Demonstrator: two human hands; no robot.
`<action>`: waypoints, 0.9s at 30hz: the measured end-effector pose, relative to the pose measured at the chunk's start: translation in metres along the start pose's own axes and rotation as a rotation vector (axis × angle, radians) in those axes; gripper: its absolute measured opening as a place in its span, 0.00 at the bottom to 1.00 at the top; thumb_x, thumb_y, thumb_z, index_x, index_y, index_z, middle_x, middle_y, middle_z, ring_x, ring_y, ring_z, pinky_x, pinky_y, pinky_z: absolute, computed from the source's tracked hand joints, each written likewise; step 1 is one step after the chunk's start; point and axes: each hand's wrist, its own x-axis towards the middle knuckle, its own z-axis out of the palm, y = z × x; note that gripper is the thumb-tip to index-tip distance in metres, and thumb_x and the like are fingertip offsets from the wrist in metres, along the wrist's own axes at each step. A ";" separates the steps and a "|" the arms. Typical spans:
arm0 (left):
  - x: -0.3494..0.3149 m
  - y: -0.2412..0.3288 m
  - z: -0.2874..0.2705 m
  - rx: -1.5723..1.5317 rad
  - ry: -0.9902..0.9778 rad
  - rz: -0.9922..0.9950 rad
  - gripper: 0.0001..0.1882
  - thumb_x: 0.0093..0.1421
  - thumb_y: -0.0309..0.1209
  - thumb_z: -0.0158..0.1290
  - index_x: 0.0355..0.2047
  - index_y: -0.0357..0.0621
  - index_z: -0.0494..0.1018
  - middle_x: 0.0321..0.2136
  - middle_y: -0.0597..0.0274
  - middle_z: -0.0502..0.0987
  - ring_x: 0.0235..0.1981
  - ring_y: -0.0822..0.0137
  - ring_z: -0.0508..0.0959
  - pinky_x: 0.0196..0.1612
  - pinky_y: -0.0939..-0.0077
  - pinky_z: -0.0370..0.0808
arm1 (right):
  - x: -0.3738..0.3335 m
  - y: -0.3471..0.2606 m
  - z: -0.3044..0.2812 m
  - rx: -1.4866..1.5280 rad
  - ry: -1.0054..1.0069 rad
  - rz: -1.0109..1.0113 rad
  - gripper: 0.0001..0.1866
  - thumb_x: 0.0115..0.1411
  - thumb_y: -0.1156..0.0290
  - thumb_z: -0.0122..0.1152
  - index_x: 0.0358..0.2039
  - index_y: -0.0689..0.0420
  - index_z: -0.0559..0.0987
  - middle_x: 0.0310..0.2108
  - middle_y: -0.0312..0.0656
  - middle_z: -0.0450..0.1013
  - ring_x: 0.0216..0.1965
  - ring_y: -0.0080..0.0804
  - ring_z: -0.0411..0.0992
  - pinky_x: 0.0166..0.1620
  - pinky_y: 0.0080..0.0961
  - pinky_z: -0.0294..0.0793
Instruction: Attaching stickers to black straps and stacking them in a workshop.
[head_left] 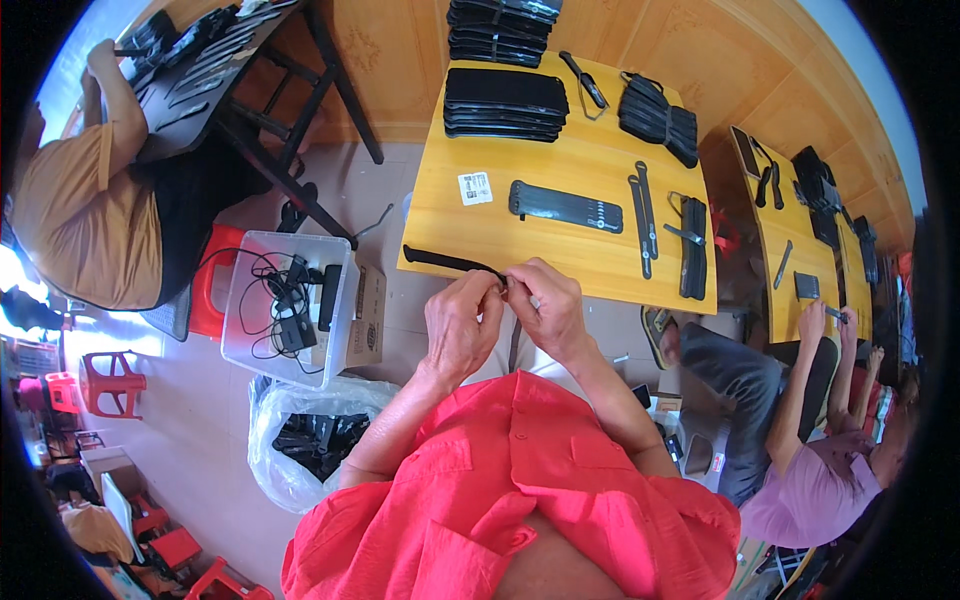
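Both my hands meet at the near edge of the yellow table (440,200), fingers pinched on the end of a narrow black strap (445,261). The rest of the strap stretches left along the table edge. My left hand (465,318) is closed on it, and my right hand (548,308) pinches the same end from the right. The small part between my fingertips is hidden. Beyond them lies a flat black panel (566,206) with pale markings, and to its right are two black straps with round ends (643,220) and a tied black bundle (692,248).
Stacked black panels (505,105), another tied bundle (658,118) and a white label (475,188) are on the table. A clear bin (232,330) with cables and a plastic bag (270,450) of black pieces stand at left. People work at tables on both sides.
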 end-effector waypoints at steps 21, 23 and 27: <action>0.001 -0.022 0.014 -0.353 0.040 -0.181 0.11 0.59 0.25 0.46 0.21 0.34 0.63 0.14 0.56 0.64 0.17 0.70 0.63 0.23 0.75 0.63 | 0.001 -0.001 0.014 -0.020 0.020 0.066 0.01 0.52 0.83 0.54 0.25 0.65 0.71 0.20 0.43 0.67 0.17 0.30 0.69 0.20 0.22 0.66; 0.000 -0.028 0.017 -0.305 0.060 -0.133 0.11 0.59 0.25 0.46 0.21 0.34 0.62 0.14 0.54 0.62 0.17 0.66 0.62 0.22 0.73 0.62 | 0.001 -0.001 0.017 -0.008 0.030 0.078 0.01 0.52 0.82 0.54 0.25 0.64 0.71 0.20 0.43 0.67 0.17 0.30 0.69 0.20 0.22 0.66; 0.000 -0.028 0.015 -0.186 0.038 -0.117 0.09 0.60 0.26 0.45 0.23 0.34 0.64 0.15 0.57 0.64 0.21 0.75 0.63 0.24 0.77 0.63 | 0.001 -0.004 0.020 0.007 0.057 0.132 0.02 0.51 0.83 0.53 0.24 0.63 0.70 0.19 0.45 0.66 0.17 0.39 0.67 0.19 0.29 0.65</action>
